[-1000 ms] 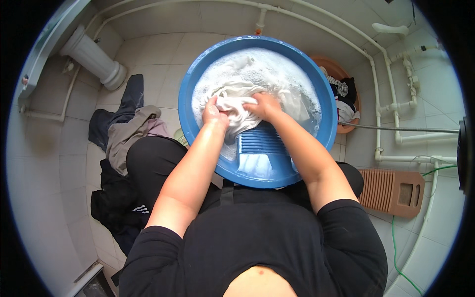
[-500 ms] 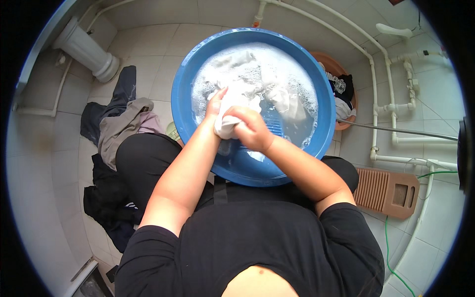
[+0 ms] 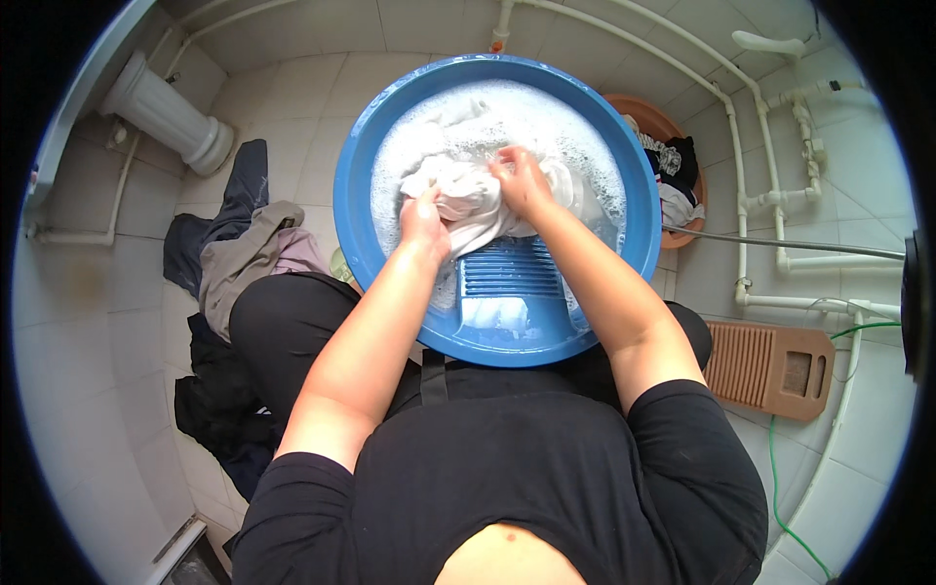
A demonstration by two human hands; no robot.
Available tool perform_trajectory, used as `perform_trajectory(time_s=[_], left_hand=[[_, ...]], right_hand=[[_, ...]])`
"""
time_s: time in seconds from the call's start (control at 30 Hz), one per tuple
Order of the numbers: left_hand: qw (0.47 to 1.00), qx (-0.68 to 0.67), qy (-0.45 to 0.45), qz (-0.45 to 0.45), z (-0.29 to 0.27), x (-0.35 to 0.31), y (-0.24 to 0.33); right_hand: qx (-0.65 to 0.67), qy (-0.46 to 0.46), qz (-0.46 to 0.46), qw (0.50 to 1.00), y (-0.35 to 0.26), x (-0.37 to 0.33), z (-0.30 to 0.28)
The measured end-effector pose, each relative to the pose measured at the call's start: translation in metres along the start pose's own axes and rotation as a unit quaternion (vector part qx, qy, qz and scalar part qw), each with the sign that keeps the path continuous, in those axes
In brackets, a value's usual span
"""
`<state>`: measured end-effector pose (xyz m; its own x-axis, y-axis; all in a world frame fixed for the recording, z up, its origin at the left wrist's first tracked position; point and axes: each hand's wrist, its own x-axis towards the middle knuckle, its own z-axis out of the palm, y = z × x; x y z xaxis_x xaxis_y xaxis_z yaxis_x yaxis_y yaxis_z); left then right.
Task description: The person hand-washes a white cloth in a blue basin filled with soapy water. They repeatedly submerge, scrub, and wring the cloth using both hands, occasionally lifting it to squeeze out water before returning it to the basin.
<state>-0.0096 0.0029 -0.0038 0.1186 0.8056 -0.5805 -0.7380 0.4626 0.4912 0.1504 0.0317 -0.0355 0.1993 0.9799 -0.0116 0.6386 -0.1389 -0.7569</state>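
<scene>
A wet white garment lies bunched in soapy water inside a large blue basin between my knees. My left hand is closed on its near left side, thumb on top. At its right edge my right hand has curled fingers gripping the fabric; the fingertips are partly hidden. Just below the garment, a ribbed blue washboard slopes up out of the water on the basin's near side. More white cloth floats to the right, partly under foam.
Dark and beige clothes lie on the tiled floor at left, with black clothes nearer. An orange tub of laundry stands behind the basin at right. A brown washboard, white pipes and a green hose are on the right.
Both hands have moved apart; the right went farther away from me. The garment went from a tight twist to a loose bunch, and the blue washboard's ribs now show.
</scene>
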Motion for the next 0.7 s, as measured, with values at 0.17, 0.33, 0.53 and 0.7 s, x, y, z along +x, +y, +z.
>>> perform_trajectory(time_s=[0.17, 0.33, 0.53, 0.7], left_hand=[[0.995, 0.031, 0.083, -0.047, -0.025, 0.033, -0.012], [0.950, 0.190, 0.129, 0.213, -0.030, 0.047, -0.030], [0.984, -0.054, -0.119, -0.119, -0.017, 0.015, 0.005], [0.975, 0.075, -0.202, 0.052, -0.024, -0.001, -0.015]], right_hand=[[-0.254, -0.308, 0.093, 0.912, -0.014, 0.014, -0.020], [-0.156, -0.010, -0.138, 0.978, -0.014, 0.001, 0.001], [0.184, -0.125, -0.244, 0.944, -0.100, -0.082, 0.008], [0.059, 0.005, -0.393, 0.918, -0.099, -0.091, 0.003]])
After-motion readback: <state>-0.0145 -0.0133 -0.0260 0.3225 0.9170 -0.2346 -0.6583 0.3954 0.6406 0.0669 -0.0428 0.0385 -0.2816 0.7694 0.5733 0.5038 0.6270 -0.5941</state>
